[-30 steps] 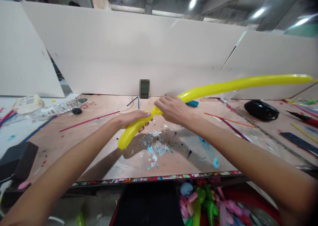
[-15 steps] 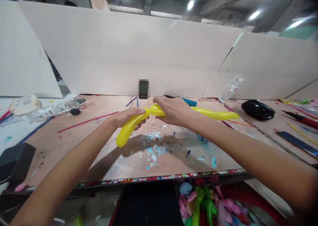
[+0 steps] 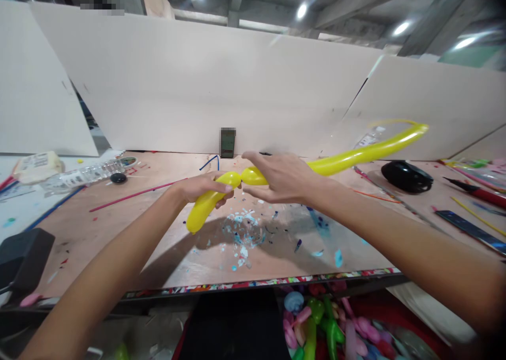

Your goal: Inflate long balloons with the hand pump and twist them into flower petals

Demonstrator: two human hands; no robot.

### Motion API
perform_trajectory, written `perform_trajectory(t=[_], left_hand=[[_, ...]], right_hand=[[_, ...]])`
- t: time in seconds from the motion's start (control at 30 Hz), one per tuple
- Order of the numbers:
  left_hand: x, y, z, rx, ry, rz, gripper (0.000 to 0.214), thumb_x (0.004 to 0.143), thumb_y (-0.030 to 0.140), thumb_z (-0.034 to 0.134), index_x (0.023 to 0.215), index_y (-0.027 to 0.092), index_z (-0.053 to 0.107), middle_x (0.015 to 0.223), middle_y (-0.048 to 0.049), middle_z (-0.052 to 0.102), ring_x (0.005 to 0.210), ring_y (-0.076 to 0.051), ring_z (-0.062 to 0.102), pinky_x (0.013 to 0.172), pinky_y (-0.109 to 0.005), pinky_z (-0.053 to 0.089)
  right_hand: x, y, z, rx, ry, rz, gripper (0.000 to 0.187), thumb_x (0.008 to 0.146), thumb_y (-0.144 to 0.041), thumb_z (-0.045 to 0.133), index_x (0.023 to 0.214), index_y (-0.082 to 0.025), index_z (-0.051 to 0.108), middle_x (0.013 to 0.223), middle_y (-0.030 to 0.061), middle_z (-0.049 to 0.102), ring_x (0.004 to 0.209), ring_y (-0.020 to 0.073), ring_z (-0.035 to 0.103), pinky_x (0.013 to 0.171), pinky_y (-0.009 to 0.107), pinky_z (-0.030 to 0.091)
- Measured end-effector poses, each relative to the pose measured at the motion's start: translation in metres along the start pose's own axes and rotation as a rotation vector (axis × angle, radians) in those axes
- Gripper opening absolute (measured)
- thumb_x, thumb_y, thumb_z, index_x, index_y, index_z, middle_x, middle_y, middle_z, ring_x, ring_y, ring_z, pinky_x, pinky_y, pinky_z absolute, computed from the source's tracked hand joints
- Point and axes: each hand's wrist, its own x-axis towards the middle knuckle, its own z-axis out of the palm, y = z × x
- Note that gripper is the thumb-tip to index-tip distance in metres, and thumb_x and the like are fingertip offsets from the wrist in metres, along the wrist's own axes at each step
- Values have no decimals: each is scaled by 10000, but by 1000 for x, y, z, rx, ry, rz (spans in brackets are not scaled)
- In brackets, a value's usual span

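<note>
A long yellow modelling balloon stretches between both hands above the table. It is pinched to a narrow twist in the gap between them. My left hand is closed round the short left segment, whose rounded end hangs down toward the tabletop. On the other side of the twist, my right hand wraps over the balloon, its fingers partly hidden behind the yellow skin. From there the long part rises to the right, ending in a thin uninflated tail near the white board.
White boards stand behind the table. Paint flecks and scraps dot its middle. On the right lie a black mouse-like object and a phone; a plastic bottle lies left. Below are several coloured balloon shapes.
The balloon's long right part has swung upward from nearly level, and its thin tail now shows. Both hands stay almost in place, with the twist between them more visible.
</note>
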Motion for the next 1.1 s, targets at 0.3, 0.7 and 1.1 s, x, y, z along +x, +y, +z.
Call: perform_trajectory(t=[0.3, 0.7, 1.1], left_hand=[[-5, -2, -7, 20, -33, -30, 351, 665, 324, 687, 937, 151, 549, 680, 18, 518, 501, -94, 523, 476, -227, 415], [5, 6, 15, -451, 458, 463, 166, 644, 266, 583, 754, 158, 523, 637, 25, 487, 526, -66, 447, 497, -207, 378], [26, -25, 41, -229, 336, 408, 680, 626, 633, 500, 1091, 139, 541, 950, -135, 669, 940, -300, 626, 725, -398, 506]], right_hand=[[-2, -2, 5, 57, -18, 13, 377, 725, -270, 542, 1073, -166, 444, 941, 95, 632, 793, 226, 578, 601, 292, 325], [-13, 1, -6, 1053, -401, 213, 387, 877, -522, 431, 1096, -207, 486, 829, 47, 641, 648, 165, 607, 542, 282, 460], [-3, -37, 38, 1604, -185, 375, 627, 854, -567, 486, 1325, -234, 241, 1007, 89, 616, 614, 147, 595, 507, 272, 515]])
